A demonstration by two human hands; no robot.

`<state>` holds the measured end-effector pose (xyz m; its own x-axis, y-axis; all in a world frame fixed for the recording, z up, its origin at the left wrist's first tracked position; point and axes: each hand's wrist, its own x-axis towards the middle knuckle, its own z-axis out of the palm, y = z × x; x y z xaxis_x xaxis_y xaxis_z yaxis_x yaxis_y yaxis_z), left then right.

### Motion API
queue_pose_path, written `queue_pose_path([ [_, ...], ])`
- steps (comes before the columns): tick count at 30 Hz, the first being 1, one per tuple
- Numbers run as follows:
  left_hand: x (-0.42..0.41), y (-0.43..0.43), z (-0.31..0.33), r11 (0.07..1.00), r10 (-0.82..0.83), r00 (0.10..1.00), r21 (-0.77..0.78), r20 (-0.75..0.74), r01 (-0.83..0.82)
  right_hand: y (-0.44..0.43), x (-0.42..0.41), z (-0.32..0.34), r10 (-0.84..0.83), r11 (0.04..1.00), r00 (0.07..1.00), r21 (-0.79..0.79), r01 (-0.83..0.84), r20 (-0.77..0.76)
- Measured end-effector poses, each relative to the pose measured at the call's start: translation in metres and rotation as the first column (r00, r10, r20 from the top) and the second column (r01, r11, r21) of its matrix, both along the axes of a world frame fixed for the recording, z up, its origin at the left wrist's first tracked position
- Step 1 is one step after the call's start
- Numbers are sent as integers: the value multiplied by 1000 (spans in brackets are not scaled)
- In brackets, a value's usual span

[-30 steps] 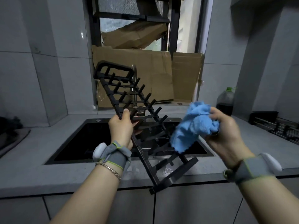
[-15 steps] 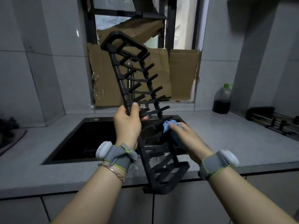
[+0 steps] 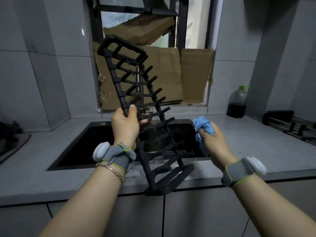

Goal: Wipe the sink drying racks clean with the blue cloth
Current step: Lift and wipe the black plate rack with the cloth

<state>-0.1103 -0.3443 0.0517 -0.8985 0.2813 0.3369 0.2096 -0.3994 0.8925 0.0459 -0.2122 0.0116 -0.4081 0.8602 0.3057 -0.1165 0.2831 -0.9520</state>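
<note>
The drying rack (image 3: 172, 176), judged stiff and light, is propped by its foot on the counter edge (image 3: 68, 182) below the fingers and gripped at its left rail by the curled left hand (image 3: 125, 127), while the soft blue cloth (image 3: 203, 128) is bunched in the closed right hand (image 3: 214, 142), clear of the prongs to those fingers' left.

Dim grey daylight from window (image 3: 136, 19), soft focus, bowed wide-angle edges

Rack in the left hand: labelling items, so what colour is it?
The rack is black, seen best in the head view.
</note>
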Motion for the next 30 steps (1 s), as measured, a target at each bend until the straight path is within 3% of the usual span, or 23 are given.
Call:
queue_pose_path([
  [2,-4,-2,-2,1000,15,998,13,57,-16,-2,-5,2,35,999,998,-27,-34,54],
  [7,-26,-18,-14,999,46,986,-3,161,-46,-27,-33,11,365,927,918,-152,-343,155],
  [10,-46,-46,-28,994,112,974,-24,197,-110,-48,-64,7,349,930,837,-43,-366,422],
  [14,-80,-90,-46,976,216,953,-24,214,-216,-80,-118,1,313,896,762,91,-435,567],
  [17,-96,-110,-57,972,235,933,-68,271,-225,-91,-144,0,330,888,764,92,-450,554],
  [20,-128,-145,-73,917,394,867,-194,306,-348,-122,-182,-6,382,860,744,84,-503,548],
  [24,-167,-169,-98,830,519,802,-399,296,-390,-135,-211,-18,372,909,838,27,-417,399],
  [30,-210,-188,-116,766,544,791,-551,279,-333,-127,-214,-31,416,896,888,-254,-364,197],
])
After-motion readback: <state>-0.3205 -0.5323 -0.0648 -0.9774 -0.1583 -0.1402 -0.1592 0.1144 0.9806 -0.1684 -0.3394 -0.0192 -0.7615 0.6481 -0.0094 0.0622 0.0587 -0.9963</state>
